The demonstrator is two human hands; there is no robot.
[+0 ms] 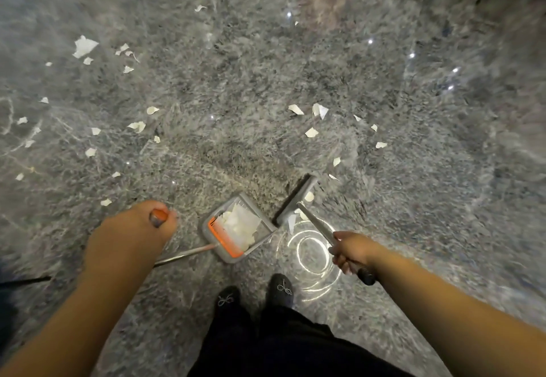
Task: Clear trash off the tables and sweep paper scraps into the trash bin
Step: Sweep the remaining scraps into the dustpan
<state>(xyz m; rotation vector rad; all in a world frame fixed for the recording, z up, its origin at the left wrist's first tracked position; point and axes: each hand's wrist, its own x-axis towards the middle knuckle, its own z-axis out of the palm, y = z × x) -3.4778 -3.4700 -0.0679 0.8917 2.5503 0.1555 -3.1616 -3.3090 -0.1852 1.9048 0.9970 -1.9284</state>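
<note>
From the head view, a dustpan (239,229) is seen resting on the speckled grey floor (266,81), with a heap of white scraps lying in it. The top of its long handle (184,255) is gripped by the left hand (133,229). Just right of the pan, a broom (295,199) is set on the floor, its handle clasped by the right hand (350,251). More paper scraps (319,110) are scattered across the floor beyond. Two dark shoes (279,289) are seen below the pan.
</note>
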